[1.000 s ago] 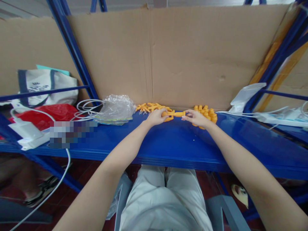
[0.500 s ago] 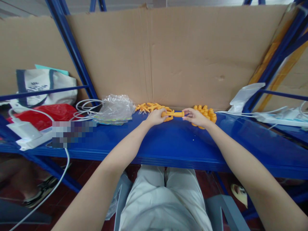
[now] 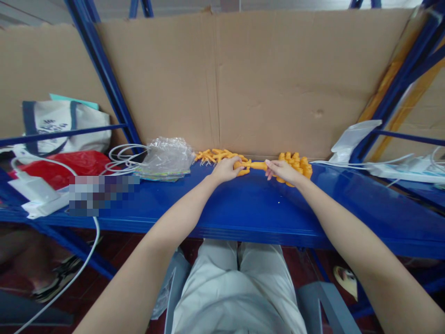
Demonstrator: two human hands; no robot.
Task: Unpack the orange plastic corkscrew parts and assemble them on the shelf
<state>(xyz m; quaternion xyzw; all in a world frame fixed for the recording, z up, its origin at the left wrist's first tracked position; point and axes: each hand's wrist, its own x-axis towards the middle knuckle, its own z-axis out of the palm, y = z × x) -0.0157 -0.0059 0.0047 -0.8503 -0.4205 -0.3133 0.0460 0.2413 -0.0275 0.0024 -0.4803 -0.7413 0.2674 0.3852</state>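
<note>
An orange plastic piece (image 3: 255, 164), slim with a ridged neck, lies level between my two hands above the blue shelf. Its left end is in the closed fingers of my left hand (image 3: 225, 170). The fingers of my right hand (image 3: 282, 171) are closed on its right end. Behind my left hand is a pile of orange branching parts (image 3: 222, 153), with small metal coils (image 3: 207, 163) at its left. Beside my right hand stand several orange rounded parts (image 3: 302, 166) packed close together. My fingers hide both ends of the held piece.
Clear plastic bags (image 3: 167, 155) lie left of the orange parts. Further left are white cables (image 3: 120, 155), a red bag (image 3: 79, 162) and a white power strip (image 3: 45, 204). Cardboard (image 3: 278, 83) backs the blue shelf (image 3: 243, 208). Another power strip (image 3: 399, 171) is at the right.
My right hand's fingers have closed further around the right end of the orange piece, and the hand has turned slightly. My left hand keeps its place.
</note>
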